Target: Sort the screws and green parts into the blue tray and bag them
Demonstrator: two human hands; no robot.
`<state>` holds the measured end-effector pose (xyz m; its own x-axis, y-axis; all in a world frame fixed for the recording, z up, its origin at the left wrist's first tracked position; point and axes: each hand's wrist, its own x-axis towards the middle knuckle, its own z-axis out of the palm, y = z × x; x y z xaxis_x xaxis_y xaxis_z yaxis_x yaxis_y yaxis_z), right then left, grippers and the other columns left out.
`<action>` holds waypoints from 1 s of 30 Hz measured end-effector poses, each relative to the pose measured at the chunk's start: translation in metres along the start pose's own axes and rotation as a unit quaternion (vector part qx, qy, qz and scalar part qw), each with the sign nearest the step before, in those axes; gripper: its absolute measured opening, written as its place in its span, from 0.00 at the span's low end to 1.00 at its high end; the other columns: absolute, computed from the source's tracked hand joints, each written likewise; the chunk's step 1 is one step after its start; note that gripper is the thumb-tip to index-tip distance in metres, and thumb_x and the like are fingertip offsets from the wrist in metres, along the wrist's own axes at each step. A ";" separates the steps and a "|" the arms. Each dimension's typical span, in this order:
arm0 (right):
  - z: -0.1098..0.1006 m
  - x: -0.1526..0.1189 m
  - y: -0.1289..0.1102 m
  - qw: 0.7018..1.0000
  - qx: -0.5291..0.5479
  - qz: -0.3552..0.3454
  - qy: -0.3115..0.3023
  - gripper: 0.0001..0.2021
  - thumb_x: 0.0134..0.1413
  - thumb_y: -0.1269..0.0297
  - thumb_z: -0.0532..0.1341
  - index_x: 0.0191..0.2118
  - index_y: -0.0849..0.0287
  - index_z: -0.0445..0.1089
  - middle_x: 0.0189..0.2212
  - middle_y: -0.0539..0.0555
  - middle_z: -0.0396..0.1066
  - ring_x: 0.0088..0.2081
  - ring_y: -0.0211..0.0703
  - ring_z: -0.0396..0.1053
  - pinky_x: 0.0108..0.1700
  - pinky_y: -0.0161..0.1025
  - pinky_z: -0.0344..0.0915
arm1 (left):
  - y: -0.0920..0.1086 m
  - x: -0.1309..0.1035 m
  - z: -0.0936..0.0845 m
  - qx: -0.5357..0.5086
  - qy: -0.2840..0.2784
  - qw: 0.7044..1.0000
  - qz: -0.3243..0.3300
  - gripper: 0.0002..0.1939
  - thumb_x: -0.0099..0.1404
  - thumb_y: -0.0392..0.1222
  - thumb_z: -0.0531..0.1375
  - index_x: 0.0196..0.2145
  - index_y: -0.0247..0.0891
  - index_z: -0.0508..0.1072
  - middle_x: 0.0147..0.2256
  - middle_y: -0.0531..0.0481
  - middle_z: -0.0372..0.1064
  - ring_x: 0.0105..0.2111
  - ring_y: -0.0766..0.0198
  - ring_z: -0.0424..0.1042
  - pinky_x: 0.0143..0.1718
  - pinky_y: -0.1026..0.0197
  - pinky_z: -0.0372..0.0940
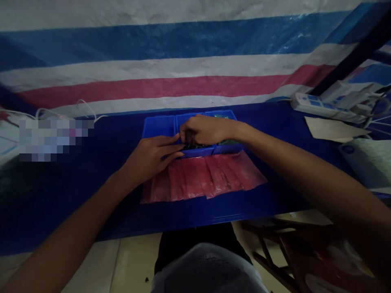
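Note:
Three blue bins stand side by side on the blue table. My right hand (203,129) reaches into the middle bin (198,153), fingers bent down and pressed together over small dark pieces (195,145); whatever they pinch is hidden. My left hand (152,156) is at the front left corner of that bin, its fingers apart and the tips near the pieces. The left bin (159,125) shows a bare blue inside. Green material (229,142) lies in the right bin (234,149), partly behind my right wrist. Several red plastic bags (198,177) overlap in front of the bins.
A white power strip (314,105) with cables is at the back right, with a beige sheet (331,129) before it. Blurred items and white cables lie at the left. A striped sheet (171,40) hangs behind the table (189,213).

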<state>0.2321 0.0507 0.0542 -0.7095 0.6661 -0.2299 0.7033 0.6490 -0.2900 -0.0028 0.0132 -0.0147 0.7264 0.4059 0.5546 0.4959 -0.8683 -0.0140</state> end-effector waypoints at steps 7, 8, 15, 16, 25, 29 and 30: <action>0.014 0.007 0.002 0.999 -0.043 0.029 0.009 0.15 0.65 0.77 0.57 0.48 0.63 0.81 0.46 0.65 0.84 0.42 0.52 0.79 0.38 0.42 0.64 | -0.001 -0.001 0.001 0.001 -0.023 1.000 -0.017 0.17 0.84 0.50 0.57 0.53 0.45 0.84 0.56 0.47 0.82 0.52 0.53 0.85 0.57 0.50 0.82; 0.015 0.007 0.003 0.999 -0.042 0.023 0.005 0.15 0.66 0.77 0.57 0.48 0.63 0.81 0.46 0.64 0.84 0.41 0.52 0.79 0.38 0.41 0.64 | -0.001 -0.001 0.001 0.002 -0.030 0.999 -0.021 0.17 0.84 0.50 0.56 0.53 0.46 0.84 0.56 0.48 0.82 0.53 0.53 0.85 0.58 0.50 0.81; 0.016 0.002 0.007 0.998 -0.038 -0.005 0.044 0.18 0.66 0.80 0.55 0.51 0.61 0.79 0.49 0.61 0.83 0.47 0.52 0.78 0.46 0.42 0.66 | 0.003 0.000 -0.002 0.030 -0.039 0.999 -0.013 0.17 0.84 0.50 0.57 0.59 0.43 0.80 0.58 0.44 0.81 0.53 0.48 0.85 0.55 0.44 0.83; 0.013 -0.001 0.007 0.997 -0.041 -0.006 0.058 0.19 0.64 0.81 0.55 0.50 0.62 0.80 0.48 0.61 0.83 0.47 0.53 0.78 0.46 0.43 0.65 | 0.003 0.000 -0.003 0.030 -0.041 0.999 -0.018 0.18 0.83 0.51 0.58 0.61 0.44 0.79 0.59 0.44 0.80 0.54 0.47 0.84 0.55 0.44 0.83; 0.026 -0.130 0.027 0.993 -0.075 0.025 0.088 0.15 0.62 0.58 0.73 0.26 0.49 0.71 0.19 0.51 0.68 0.19 0.40 0.59 0.26 0.45 0.48 | 0.008 -0.001 -0.005 0.081 -0.034 0.996 0.011 0.17 0.84 0.48 0.57 0.57 0.38 0.81 0.58 0.39 0.80 0.53 0.49 0.85 0.55 0.49 0.82; 0.071 -0.150 0.035 0.991 -0.088 0.091 0.038 0.16 0.69 0.50 0.68 0.29 0.48 0.72 0.23 0.57 0.74 0.22 0.48 0.67 0.27 0.49 0.52 | 0.008 0.000 -0.004 0.041 -0.031 0.999 -0.003 0.15 0.83 0.48 0.59 0.55 0.42 0.83 0.59 0.41 0.80 0.53 0.49 0.85 0.55 0.50 0.82; 0.077 -0.146 0.036 0.991 -0.074 0.096 0.047 0.16 0.69 0.51 0.68 0.29 0.48 0.72 0.24 0.57 0.75 0.22 0.49 0.69 0.27 0.48 0.55 | 0.008 0.000 -0.004 0.029 -0.030 0.999 -0.010 0.14 0.83 0.48 0.59 0.55 0.43 0.83 0.59 0.42 0.80 0.53 0.50 0.85 0.55 0.50 0.82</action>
<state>0.3575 -0.0517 0.0063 -0.5589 0.8100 -0.1778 0.8292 0.5482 -0.1088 -0.0009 0.0053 -0.0110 0.7419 0.4415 0.5048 0.5364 -0.8424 -0.0515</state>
